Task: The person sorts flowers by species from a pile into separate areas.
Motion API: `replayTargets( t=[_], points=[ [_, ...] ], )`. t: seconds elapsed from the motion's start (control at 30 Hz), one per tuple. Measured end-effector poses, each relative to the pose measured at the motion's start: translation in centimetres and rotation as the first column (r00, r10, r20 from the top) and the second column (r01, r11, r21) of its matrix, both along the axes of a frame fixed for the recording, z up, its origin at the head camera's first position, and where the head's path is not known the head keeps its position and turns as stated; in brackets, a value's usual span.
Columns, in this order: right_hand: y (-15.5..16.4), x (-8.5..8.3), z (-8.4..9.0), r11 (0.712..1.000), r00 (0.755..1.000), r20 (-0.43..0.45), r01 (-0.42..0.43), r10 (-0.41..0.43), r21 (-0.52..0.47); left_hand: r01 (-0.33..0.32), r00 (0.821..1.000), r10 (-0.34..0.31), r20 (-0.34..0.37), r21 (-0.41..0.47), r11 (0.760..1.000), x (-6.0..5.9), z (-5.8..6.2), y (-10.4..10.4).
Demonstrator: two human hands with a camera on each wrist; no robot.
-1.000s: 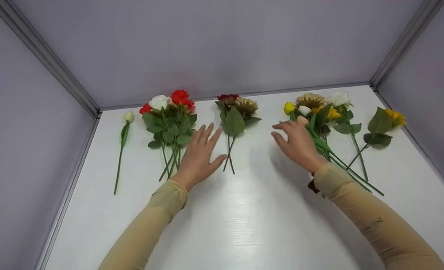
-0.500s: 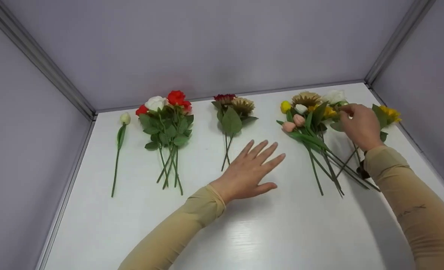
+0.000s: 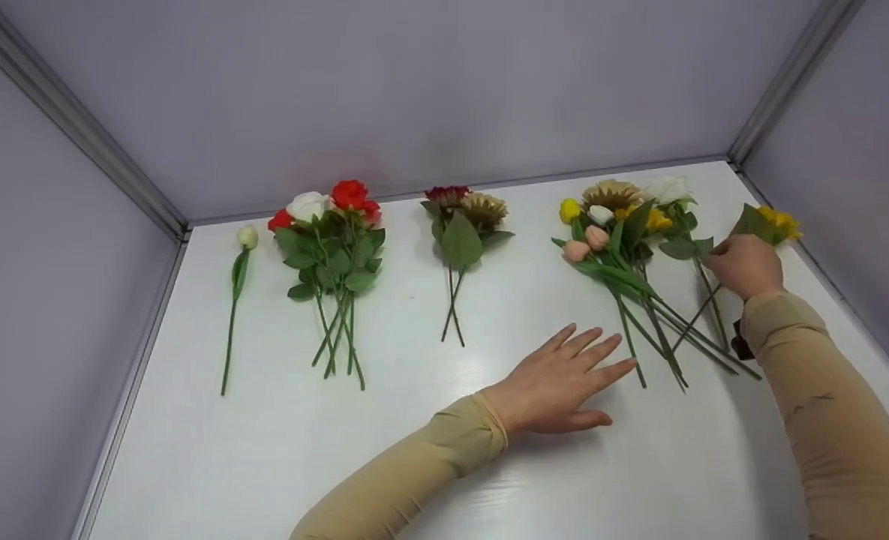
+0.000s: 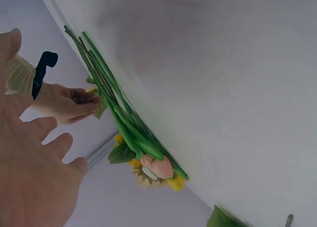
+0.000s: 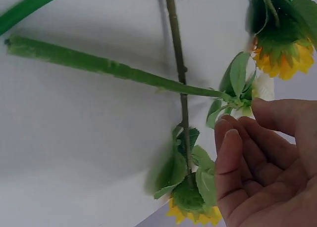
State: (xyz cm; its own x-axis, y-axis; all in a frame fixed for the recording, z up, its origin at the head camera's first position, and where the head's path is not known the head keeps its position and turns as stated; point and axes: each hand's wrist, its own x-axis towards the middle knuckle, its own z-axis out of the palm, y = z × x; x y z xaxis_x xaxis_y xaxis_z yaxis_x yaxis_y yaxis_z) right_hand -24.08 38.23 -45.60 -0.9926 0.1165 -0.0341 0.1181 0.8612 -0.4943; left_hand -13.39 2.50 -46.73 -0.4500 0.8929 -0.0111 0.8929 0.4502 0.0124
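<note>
My right hand (image 3: 748, 264) hovers at the right side, fingers loosely curved beside the leaves of a white rose (image 3: 668, 189). In the right wrist view a gap shows between thumb and fingers, near the rose's green stem (image 5: 119, 68). Just beyond that hand lies a yellow sunflower (image 3: 780, 223), its dark stem crossing the rose stem. My left hand (image 3: 560, 386) is spread flat, palm down, over the table near the stem ends of a mixed bunch. That bunch has pink tulips (image 3: 586, 245), a yellow tulip (image 3: 569, 211) and a beige flower (image 3: 611, 195).
A lone white tulip (image 3: 247, 238) lies at the far left of the white table (image 3: 264, 465). Red roses (image 3: 350, 195) with a white rose (image 3: 307, 205) form a bunch beside it. Mid-table, a dark red flower (image 3: 446, 195) and a beige one (image 3: 483, 210) have crossed stems. Grey walls enclose the back and sides.
My left hand has swept right and nearer, away from the red rose bunch. From the mixed bunch, my right hand has moved right past the white rose's head, then down toward its stem.
</note>
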Motion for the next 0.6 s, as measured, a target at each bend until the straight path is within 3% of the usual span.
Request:
replayTargets(
  t=[0.27,0.47,0.6],
  points=[
    [0.7,-0.1,-1.1,1.0,0.992,0.125,-0.002,0.0,0.014,0.006,1.0,-0.005,0.025,-0.03,1.0,0.5,-0.9,0.8],
    [0.6,0.1,-0.7,0.998,0.978,0.21,-0.007,0.019,-0.06,0.006,1.0,-0.005,0.022,-0.032,0.999,0.6,-1.2,0.7],
    [0.5,0.3,-0.5,0.995,0.977,0.211,0.018,0.004,-0.101,0.013,1.0,-0.012,0.024,-0.029,0.999,0.6,-1.3,0.7]
  ],
)
